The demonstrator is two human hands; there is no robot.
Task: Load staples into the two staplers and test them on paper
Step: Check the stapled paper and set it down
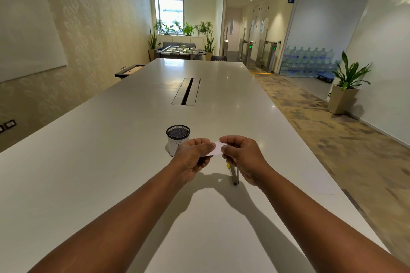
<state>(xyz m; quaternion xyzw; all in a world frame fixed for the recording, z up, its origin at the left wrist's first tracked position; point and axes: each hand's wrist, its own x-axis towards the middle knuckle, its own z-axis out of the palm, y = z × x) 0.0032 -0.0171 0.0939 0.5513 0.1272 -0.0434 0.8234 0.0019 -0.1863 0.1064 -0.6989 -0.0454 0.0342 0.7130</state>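
Both hands hold a small white piece of paper above the table. My left hand pinches its left end and my right hand pinches its right end. Below my right hand a stapler with a yellow tip lies on the white table, partly hidden by the hand. A second stapler is not visible. A white sheet of paper lies flat near the table's right edge.
A black mesh pen cup with a white band stands just behind my left hand. A cable slot runs along the table's middle. The table's right edge drops to a carpeted walkway with a potted plant.
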